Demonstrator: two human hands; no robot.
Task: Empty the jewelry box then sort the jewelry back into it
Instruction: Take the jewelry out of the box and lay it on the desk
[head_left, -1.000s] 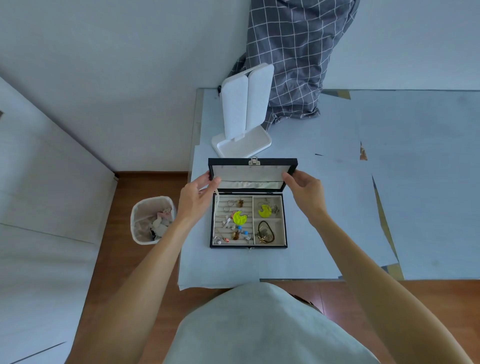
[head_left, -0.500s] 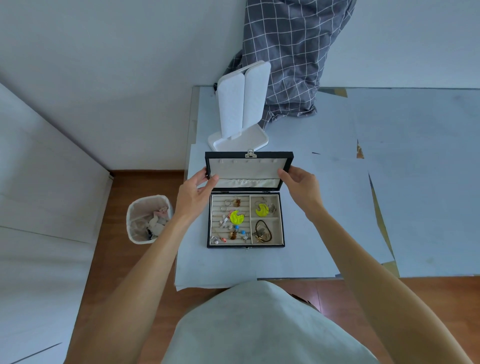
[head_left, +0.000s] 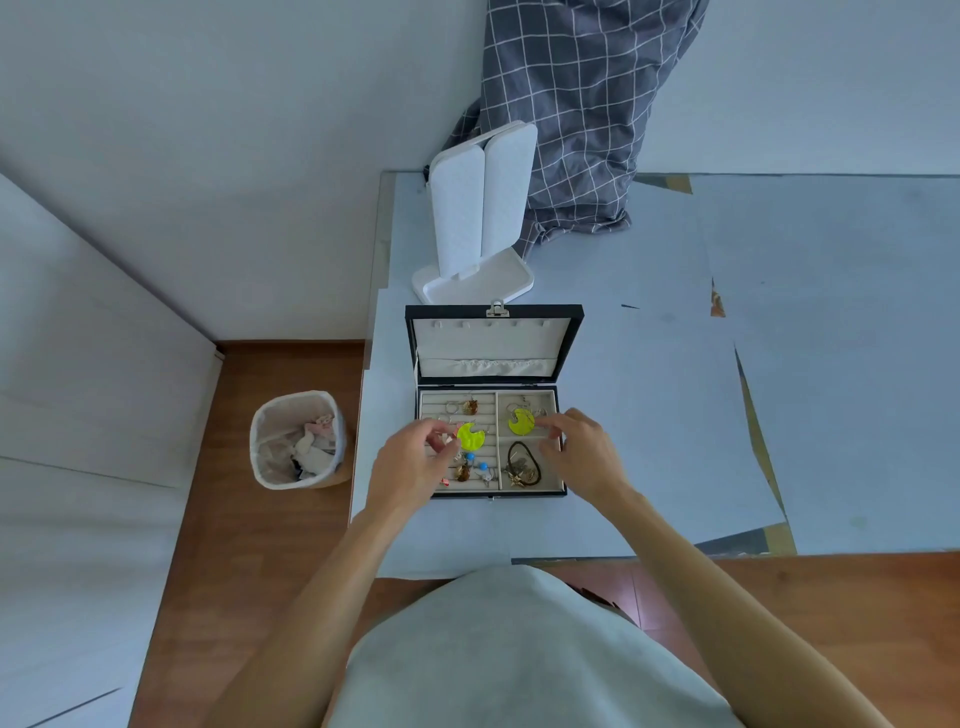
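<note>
The black jewelry box (head_left: 493, 496) lies on the table with its lid (head_left: 493, 338) standing open. Its cream tray holds a yellow crescent earring (head_left: 470, 436) in the left compartment and a second one (head_left: 521, 422) at upper right. A dark looped cord (head_left: 524, 465) sits at lower right, and several small earrings with blue beads (head_left: 470, 457) are scattered on the left. My left hand (head_left: 410, 467) hovers over the left compartment with fingers curled beside the yellow earring; any pinch is hidden. My right hand (head_left: 582, 449) reaches in, fingertips at the second earring's right edge.
A white folding stand (head_left: 478, 208) rises just behind the box, with grey checked cloth (head_left: 571, 104) behind it. Pale paper sheets (head_left: 675, 415) cover the table to the right. A waste bin (head_left: 298, 439) with scraps stands on the wooden floor to the left.
Both hands have let go of the lid, which now stands fully open, and have dropped down into the tray over the jewelry.
</note>
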